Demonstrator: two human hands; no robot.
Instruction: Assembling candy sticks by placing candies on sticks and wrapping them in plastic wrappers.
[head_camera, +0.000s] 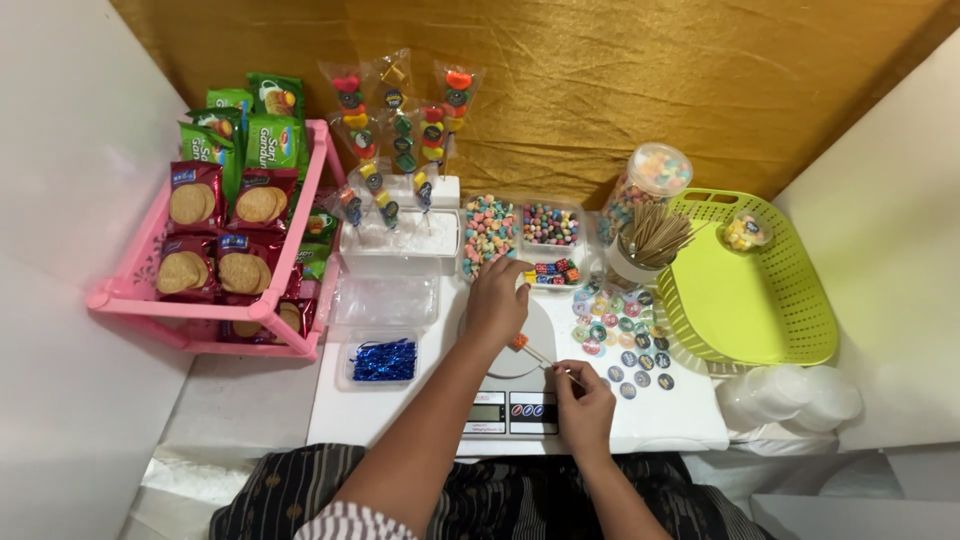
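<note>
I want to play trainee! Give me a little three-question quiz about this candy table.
1. True or false: the right hand pinches a thin wooden skewer.
2. Which colour is the empty basket? A pink, B lime green, C blue.
3. What does the left hand reach toward?

Key: 1 true. 2 B. 3 The tray of small coloured cube candies, beside the tray of pastel marshmallows.

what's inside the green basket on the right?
The green basket holds one small clear bag of pale candies near its back corner; the rest of its floor shows bare. Nothing covers it. Neither the left hand nor the right hand reaches it.
</note>
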